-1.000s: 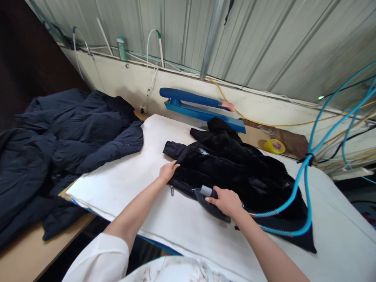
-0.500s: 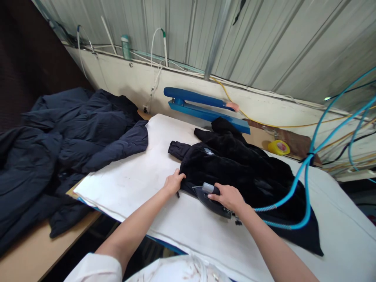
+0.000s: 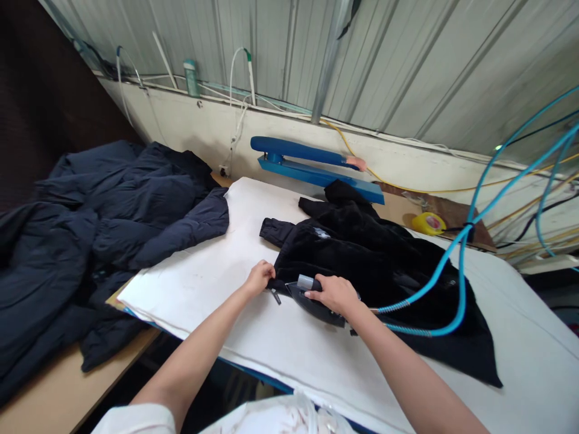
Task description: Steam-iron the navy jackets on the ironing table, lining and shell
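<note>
Steam iron (image 3: pixel 312 308) advanced along near edge of black jacket (image 3: pixel 344 250) on tabletop (image 3: pixel 203 277); span to pinched corner now short. Left hand (image 3: pixel 259 278): fingers pinching jacket corner beside zipper pull (image 3: pixel 276 297). Right hand (image 3: pixel 339 295): fingers wrapped around iron handle.

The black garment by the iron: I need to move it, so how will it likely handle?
The black garment should be floppy, since it lies in loose folds. Its sleeve, sticking out past the body, would probably dangle. The plush pile looks grippy, so it may drag rather than slide.
</note>
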`<state>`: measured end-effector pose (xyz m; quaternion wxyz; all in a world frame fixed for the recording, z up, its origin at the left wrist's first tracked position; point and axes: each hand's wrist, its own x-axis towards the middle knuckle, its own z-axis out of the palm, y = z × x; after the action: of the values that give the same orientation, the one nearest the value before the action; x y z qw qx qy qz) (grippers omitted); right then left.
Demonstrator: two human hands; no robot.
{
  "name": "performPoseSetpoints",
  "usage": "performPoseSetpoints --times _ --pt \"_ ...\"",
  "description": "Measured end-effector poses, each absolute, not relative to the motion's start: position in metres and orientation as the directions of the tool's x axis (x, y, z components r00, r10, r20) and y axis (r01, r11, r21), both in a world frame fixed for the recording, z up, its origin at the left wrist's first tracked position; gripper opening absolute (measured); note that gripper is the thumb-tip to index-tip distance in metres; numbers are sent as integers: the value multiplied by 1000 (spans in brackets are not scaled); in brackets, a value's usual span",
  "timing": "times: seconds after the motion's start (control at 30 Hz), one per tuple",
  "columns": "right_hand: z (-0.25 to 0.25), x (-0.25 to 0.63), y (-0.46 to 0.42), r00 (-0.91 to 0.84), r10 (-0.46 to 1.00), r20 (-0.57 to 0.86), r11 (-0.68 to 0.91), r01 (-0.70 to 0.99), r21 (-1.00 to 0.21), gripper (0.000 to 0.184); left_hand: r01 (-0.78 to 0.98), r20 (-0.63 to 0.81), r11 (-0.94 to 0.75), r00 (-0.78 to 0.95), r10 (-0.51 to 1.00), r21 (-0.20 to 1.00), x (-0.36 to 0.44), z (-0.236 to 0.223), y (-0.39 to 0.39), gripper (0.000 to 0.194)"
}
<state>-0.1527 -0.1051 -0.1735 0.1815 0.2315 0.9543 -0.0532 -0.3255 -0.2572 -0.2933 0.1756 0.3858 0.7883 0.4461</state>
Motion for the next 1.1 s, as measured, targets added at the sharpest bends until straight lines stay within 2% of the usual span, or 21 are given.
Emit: performPoseSetpoints --times 0.1,0.2,0.3,0.4,0.5,0.63,0.83,0.97,1.1 --pt "-172 -162 -109 -841 391 -374 900 434 -35 52 447 59 304 -635 771 842 -332 -293 -258 30" --pt "-170 -170 -112 -846 378 -377 903 426 -50 52 421 -33 337 -583 811 842 -331 -291 -253 44" --pt "-169 -175 -113 -832 415 -369 888 459 -35 50 481 -75 418 -583 809 771 -329 -286 -247 55" --pt "-169 -175 -112 -841 409 -355 889 456 -54 49 493 -80 537 -681 728 684 -333 -283 -248 53" --pt "-171 -174 -112 -867 353 -352 908 408 -95 49 406 -90 576 -758 646 709 -344 -283 -256 44" --pt "-176 -184 -118 -857 370 -358 903 423 -79 50 296 11 498 -867 498 815 -354 -276 -266 31" --pt "-181 -208 -133 -833 419 -362 881 470 -63 52 257 172 314 -946 276 914 -345 -245 -270 22" --pt "-179 -218 -138 -827 429 -363 874 481 -63 53 231 205 200 -968 144 952 -337 -229 -275 20" --pt "-177 -226 -141 -826 428 -367 871 485 -75 54 231 219 185 -972 83 955 -334 -224 -279 19"
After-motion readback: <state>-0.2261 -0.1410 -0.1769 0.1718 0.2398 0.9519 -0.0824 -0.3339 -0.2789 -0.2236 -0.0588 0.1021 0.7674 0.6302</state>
